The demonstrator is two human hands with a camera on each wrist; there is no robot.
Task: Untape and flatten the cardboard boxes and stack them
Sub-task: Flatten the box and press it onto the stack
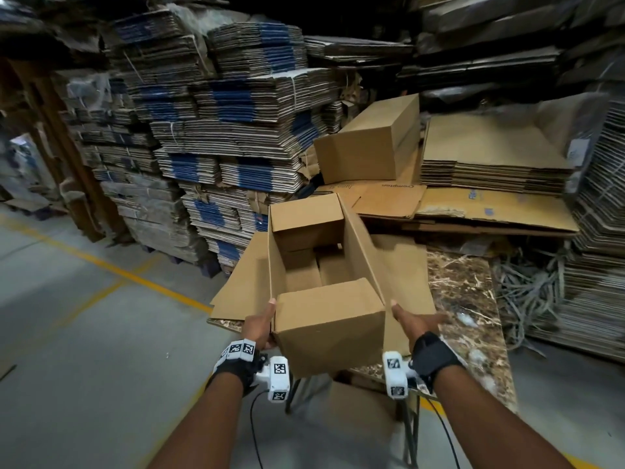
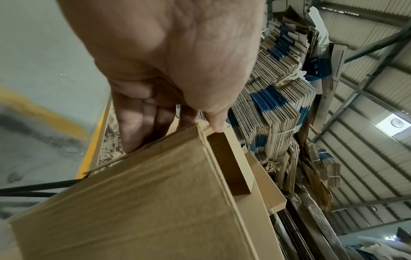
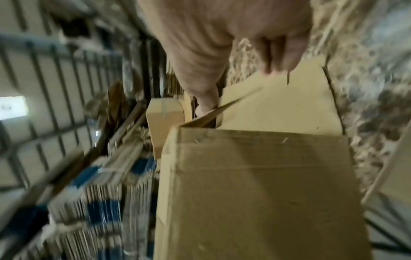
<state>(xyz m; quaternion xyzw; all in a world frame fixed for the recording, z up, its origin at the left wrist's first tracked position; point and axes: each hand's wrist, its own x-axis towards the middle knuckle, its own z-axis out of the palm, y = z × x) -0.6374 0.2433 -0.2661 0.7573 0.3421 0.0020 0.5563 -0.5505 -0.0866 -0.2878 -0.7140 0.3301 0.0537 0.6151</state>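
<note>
Clasping box [image 1: 329, 319]: left hand [image 1: 258, 328], right hand [image 1: 415, 321].

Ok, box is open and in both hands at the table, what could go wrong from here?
1. The left hand and right hand pinch only the near corners of the box; its far end could sag or slip free.
2. The bottom flaps still look closed, so pressing it flat now may crumple it.
3. The loose sheet under it overhangs the table edge and could slide off.
</note>
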